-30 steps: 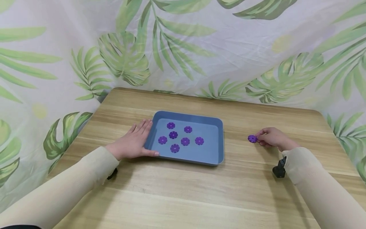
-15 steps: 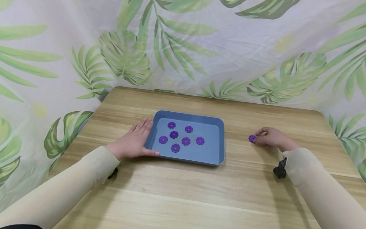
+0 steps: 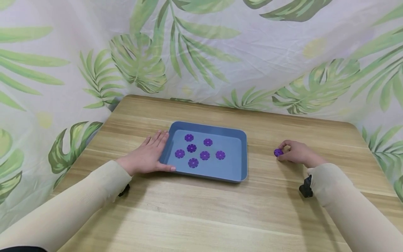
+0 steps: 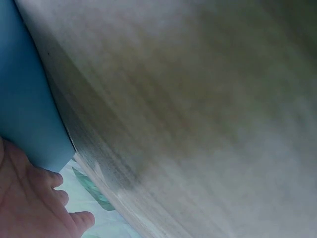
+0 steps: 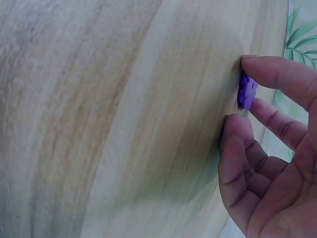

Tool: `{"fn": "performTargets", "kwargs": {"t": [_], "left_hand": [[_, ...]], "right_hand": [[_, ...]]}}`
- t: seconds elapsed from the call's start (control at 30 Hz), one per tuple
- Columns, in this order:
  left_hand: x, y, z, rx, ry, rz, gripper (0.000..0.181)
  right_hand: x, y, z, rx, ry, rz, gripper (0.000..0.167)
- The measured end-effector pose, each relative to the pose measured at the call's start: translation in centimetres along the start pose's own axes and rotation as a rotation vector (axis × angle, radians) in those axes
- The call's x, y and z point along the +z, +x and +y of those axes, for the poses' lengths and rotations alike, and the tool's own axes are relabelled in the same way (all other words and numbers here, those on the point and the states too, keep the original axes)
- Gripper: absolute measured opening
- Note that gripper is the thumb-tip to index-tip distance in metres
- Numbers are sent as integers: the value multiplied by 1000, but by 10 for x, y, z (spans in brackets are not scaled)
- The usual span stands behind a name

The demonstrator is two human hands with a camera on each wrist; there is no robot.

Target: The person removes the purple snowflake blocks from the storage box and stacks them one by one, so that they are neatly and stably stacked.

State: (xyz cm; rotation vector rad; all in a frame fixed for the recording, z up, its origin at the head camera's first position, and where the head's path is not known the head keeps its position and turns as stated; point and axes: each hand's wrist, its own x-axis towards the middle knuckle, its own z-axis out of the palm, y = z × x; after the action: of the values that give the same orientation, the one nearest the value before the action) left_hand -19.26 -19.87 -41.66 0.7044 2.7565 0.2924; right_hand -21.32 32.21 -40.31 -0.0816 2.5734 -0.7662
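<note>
Purple disc (image 3: 278, 153) is pinched by the right hand (image 3: 297, 153) at right of the frame; near centre, the outspread left hand (image 3: 146, 156) touches the blue tray (image 3: 231, 168), where seven similar discs (image 3: 204, 155) lie.

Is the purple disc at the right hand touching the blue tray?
Apart. The head view shows it: bare tabletop lies between the tray's right wall and the purple disc at the right hand.
</note>
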Motion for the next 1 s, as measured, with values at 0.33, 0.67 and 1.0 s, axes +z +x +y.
{"fn": "performTargets", "kwargs": {"t": [0.33,0.67,1.0], "left_hand": [[0,-1,0,-6,-2,3,133],[1,0,-1,1,-2,7,134],[1,1,-2,0,11,2,134]], "right_hand": [[-2,-1,-1,3,19,-10,44],[-12,-2,-21,12,112,2,40],[10,7,-86,-84,407,-102,42]]}}
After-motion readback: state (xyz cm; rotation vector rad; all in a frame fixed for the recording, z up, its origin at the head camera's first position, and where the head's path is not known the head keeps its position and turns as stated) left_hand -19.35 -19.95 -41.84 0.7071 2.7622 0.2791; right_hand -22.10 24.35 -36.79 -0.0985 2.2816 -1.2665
